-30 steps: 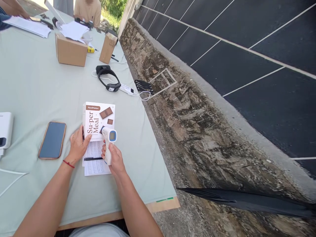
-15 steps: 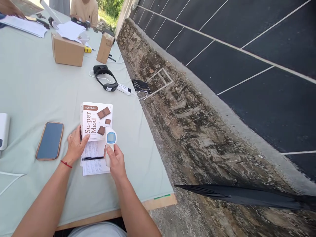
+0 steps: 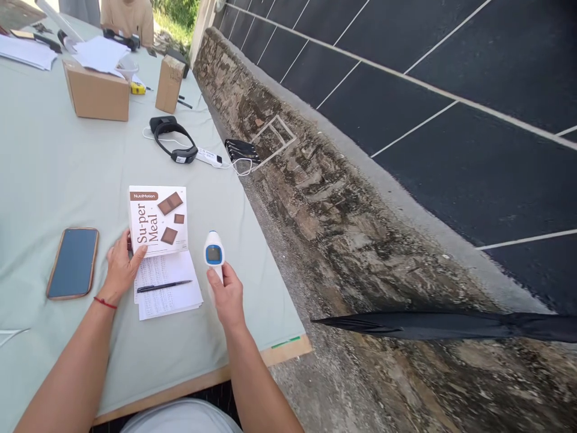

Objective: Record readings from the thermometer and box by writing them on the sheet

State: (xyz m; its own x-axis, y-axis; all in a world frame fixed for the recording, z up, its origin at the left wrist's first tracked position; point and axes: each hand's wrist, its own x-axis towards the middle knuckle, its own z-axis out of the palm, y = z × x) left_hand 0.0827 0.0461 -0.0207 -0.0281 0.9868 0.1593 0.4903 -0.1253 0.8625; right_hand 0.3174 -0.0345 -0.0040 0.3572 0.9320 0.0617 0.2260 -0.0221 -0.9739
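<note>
My left hand [image 3: 121, 264] grips the lower left corner of a white box [image 3: 157, 219] printed "Su-per Meal" with brown chocolate pieces, its thumb on the front face. My right hand [image 3: 228, 296] is wrapped round the handle of a white infrared thermometer [image 3: 214, 248], whose blue-rimmed screen faces me. The thermometer is apart from the box, to its lower right. Below the box lie printed sheets [image 3: 171, 304], with a black pen [image 3: 164, 286] across them. A smartphone [image 3: 73, 263] in a brown case lies left of my left hand.
A black headset [image 3: 178, 141] with a white cable lies farther back on the table [image 3: 108, 156]. Behind it stand a cardboard box [image 3: 101, 93] with papers on top and a smaller upright carton [image 3: 169, 84]. A person [image 3: 128, 21] is at the far end. A stone wall [image 3: 315, 204] runs along the right.
My right hand has drawn the thermometer away from the box to the right, and its screen looks darker. The left hand still holds the box. The whole view has shifted slightly.
</note>
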